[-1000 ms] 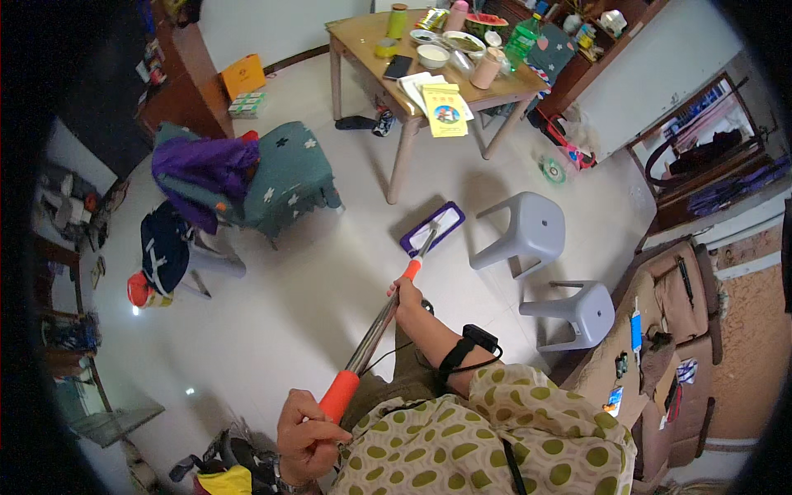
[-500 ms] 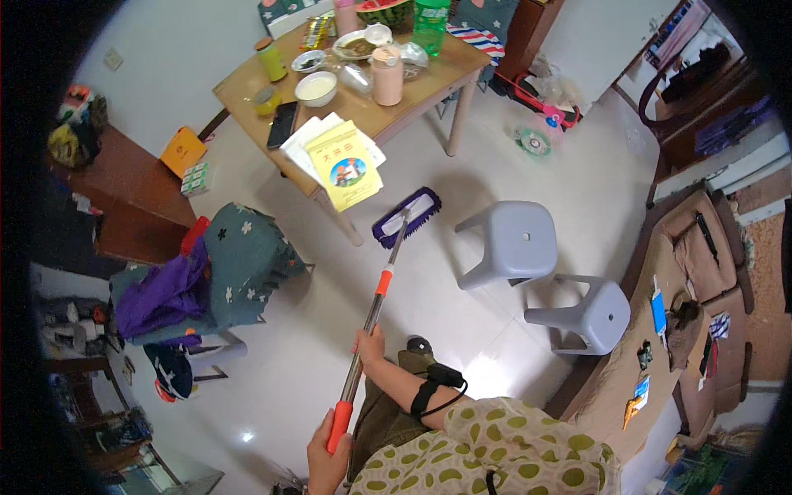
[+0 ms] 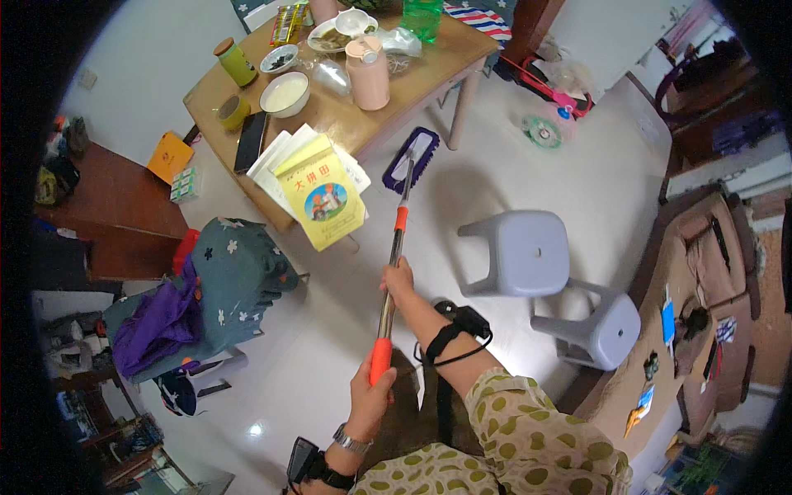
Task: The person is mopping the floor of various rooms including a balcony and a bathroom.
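Note:
A flat mop has a metal pole (image 3: 393, 256) with orange grips and a purple-edged head (image 3: 411, 158) lying on the white floor under the edge of the wooden table (image 3: 412, 82). My left hand (image 3: 370, 396) is closed around the lower orange grip near the pole's end. My right hand (image 3: 398, 279) grips the pole further up, below the upper orange band. A black strap device (image 3: 462, 326) sits on my right forearm, and a watch on my left wrist.
The table carries bowls, a pink jug (image 3: 368, 76), a green bottle, a phone and a yellow booklet (image 3: 323, 194). Two grey plastic stools (image 3: 528, 252) (image 3: 602, 330) stand to the right. A chair draped with clothes (image 3: 198, 305) stands left. Cluttered furniture lines the right side.
The view has shifted so the table appears closer. The mop head has slid forward across the floor toward and under the table edge. Both hands keep their grip on the pole.

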Motion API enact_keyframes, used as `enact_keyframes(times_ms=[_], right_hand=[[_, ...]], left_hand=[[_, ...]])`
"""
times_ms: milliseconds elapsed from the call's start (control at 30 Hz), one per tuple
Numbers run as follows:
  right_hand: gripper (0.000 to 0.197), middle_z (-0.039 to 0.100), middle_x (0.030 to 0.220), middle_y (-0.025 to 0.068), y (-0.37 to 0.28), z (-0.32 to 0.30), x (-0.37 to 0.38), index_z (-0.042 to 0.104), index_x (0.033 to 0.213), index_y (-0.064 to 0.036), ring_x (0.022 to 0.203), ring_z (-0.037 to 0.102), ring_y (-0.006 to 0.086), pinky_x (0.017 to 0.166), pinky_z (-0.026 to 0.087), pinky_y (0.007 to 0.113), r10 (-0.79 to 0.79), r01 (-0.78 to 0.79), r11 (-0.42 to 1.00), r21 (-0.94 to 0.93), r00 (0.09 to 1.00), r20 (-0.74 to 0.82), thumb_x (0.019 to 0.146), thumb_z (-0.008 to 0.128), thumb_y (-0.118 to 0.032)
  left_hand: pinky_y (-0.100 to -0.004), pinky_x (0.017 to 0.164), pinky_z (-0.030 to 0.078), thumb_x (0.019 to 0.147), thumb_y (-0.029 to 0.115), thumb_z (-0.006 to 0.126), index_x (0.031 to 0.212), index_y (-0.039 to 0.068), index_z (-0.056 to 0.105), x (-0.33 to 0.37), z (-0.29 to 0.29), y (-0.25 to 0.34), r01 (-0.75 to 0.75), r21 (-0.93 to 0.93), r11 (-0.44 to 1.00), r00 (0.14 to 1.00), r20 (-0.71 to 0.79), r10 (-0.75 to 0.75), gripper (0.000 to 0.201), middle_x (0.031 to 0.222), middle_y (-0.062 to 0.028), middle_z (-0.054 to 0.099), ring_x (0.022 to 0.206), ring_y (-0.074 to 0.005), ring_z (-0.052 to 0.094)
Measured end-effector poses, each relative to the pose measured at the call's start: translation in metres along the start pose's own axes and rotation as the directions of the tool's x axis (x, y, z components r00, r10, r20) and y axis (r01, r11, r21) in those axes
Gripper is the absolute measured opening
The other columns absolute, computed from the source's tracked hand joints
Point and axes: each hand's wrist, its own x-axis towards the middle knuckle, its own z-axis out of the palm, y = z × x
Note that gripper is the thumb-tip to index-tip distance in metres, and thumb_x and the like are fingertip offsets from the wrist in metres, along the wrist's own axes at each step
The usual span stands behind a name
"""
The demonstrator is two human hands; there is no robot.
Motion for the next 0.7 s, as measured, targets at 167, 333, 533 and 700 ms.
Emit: enact_keyframes(times_ms=[167, 333, 533, 700], right_hand=[[0.013, 0.042, 0.058, 0.0054, -0.072, -0.013, 0.104, 0.036, 0.078, -0.0055, 0.043, 0.043, 0.0133, 0.038, 0.040, 0.027, -0.061, 0.065, 0.989, -0.134, 0.997, 0.039, 0.069, 0.045, -0.005], [0.047, 0.047, 0.062, 0.0106, -0.109, -0.018, 0.182, 0.031, 0.113, 0.0006, 0.045, 0.047, 0.0172, 0.041, 0.042, 0.030, -0.199, 0.218, 0.912, -0.348, 0.976, 0.088, 0.069, 0.047, -0.009], [0.069, 0.053, 0.094, 0.0240, -0.118, -0.029, 0.178, 0.009, 0.127, 0.0001, 0.084, 0.055, 0.0339, 0.075, 0.041, 0.037, -0.150, 0.210, 0.551, -0.808, 0.977, 0.151, 0.072, 0.044, -0.019], [0.072, 0.049, 0.102, 0.0252, -0.098, -0.025, 0.131, 0.005, 0.128, -0.0028, 0.096, 0.049, 0.0353, 0.082, 0.037, 0.038, -0.048, 0.197, 0.527, -0.827, 0.978, 0.202, 0.071, 0.045, -0.020]], left_hand=[[-0.0175, 0.041, 0.034, 0.076, 0.011, 0.052, 0.118, 0.003, 0.038, 0.098, 0.065, 0.035, -0.041, -0.197, 0.979, 0.999, -0.012, 0.039, 0.045, 0.070, 0.0008, 0.045, 0.046, -0.0048, 0.039], [-0.0175, 0.040, 0.033, 0.076, 0.011, 0.052, 0.119, 0.003, 0.036, 0.163, 0.111, 0.059, -0.021, -0.431, 0.902, 1.000, -0.005, 0.020, 0.046, 0.073, 0.0004, 0.044, 0.045, -0.0049, 0.038], [-0.0182, 0.044, 0.034, 0.079, 0.014, 0.048, 0.114, 0.006, 0.035, 0.152, 0.124, 0.054, 0.024, -0.549, 0.836, 0.999, 0.034, -0.007, 0.038, 0.075, -0.0005, 0.045, 0.042, -0.0043, 0.035], [-0.0194, 0.044, 0.030, 0.083, 0.017, 0.044, 0.104, 0.007, 0.037, 0.092, 0.115, 0.028, 0.138, -0.814, 0.564, 0.990, 0.120, -0.069, 0.025, 0.073, -0.0012, 0.046, 0.040, -0.0038, 0.032]])
